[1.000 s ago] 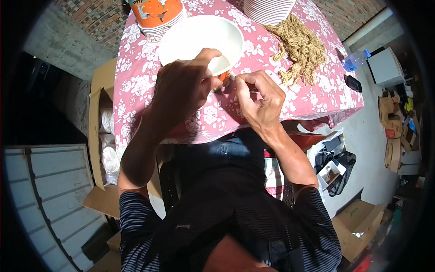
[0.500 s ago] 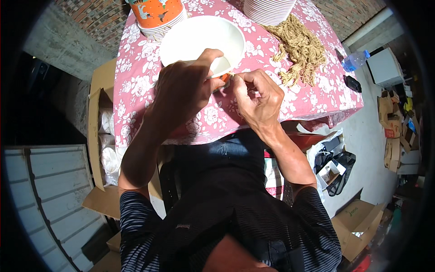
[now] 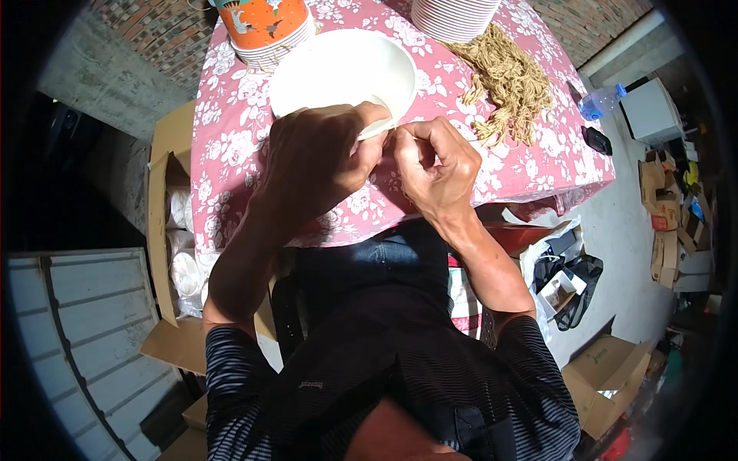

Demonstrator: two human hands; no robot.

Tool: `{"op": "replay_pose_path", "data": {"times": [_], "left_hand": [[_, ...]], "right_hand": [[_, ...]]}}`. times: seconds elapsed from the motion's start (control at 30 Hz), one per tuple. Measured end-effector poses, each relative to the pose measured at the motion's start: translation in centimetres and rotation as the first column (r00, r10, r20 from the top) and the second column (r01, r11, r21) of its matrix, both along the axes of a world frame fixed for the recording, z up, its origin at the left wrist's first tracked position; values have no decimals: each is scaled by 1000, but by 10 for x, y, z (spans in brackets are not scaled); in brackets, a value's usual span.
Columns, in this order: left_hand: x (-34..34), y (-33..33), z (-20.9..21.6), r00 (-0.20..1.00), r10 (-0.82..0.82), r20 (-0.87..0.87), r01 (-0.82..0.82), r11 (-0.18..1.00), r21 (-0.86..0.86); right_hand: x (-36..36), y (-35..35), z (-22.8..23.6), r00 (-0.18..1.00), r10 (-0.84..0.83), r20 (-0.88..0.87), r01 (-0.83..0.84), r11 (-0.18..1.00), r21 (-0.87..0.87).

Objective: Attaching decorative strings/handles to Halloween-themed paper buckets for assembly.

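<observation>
"Taking the bucket as the clock's centre, what are you seeing closest in?"

"The wearer's dark top (image 3: 354, 323) is filling six o'clock, with both forearms reaching up from there."

"How are the hands working?"

"The left hand (image 3: 323, 150) is bending over the near rim, its body sitting around six o'clock. Its thumb and forefinger are closing on the rim near five, forefinger inside, thumb outside."

"And the right hand (image 3: 438, 165)?"

"It's curling almost fully at about five o'clock, thumb and forefinger meeting just beside that rim. I can't tell whether anything is sitting between those tips."

"Where is the bucket itself resting?"

"The white bucket (image 3: 338, 69) is showing its open mouth above the pink floral tablecloth (image 3: 231, 146). The left hand is covering its near edge, and its base is staying out of sight."

"Farther off?"

"A tangle of tan cord (image 3: 507, 84) is lying at three o'clock. A stack of orange-printed buckets (image 3: 265, 27) is standing at ten, and a stack of white buckets (image 3: 453, 15) is rising at two."

"Anything beyond the cord?"

"A small black object (image 3: 596, 140) is lying between three and four, near the table's edge, and a clear plastic bottle (image 3: 603, 102) is showing close by at three."
</observation>
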State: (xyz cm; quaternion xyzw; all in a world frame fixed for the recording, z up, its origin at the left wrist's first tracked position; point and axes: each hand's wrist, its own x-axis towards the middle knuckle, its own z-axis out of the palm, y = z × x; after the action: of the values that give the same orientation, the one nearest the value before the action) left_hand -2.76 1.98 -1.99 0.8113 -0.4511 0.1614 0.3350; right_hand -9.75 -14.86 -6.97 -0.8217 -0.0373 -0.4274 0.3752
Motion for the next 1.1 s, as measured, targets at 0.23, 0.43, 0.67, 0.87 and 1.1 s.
{"op": "replay_pose_path", "data": {"times": [0.23, 0.43, 0.67, 0.87, 1.1], "left_hand": [[-2, 0, 1, 998, 30, -50, -29, 1000, 11], [-2, 2, 0, 999, 1, -49, -1, 1000, 0], [-3, 4, 0, 999, -18, -29, 18, 1000, 17], [5, 16, 12, 983, -140, -120, 148, 987, 66], [17, 9, 19, 973, -226, -53, 232, 942, 241]], "right_hand": [[-5, 3, 0, 1000, 14, -27, -14, 1000, 26], [-4, 6, 3, 1000, 18, -22, -18, 1000, -5], [-3, 7, 5, 999, 42, -8, -42, 999, -26], [-5, 4, 14, 996, 69, -50, -71, 997, -36], [-10, 3, 18, 994, 88, -68, -92, 995, -49]]}}
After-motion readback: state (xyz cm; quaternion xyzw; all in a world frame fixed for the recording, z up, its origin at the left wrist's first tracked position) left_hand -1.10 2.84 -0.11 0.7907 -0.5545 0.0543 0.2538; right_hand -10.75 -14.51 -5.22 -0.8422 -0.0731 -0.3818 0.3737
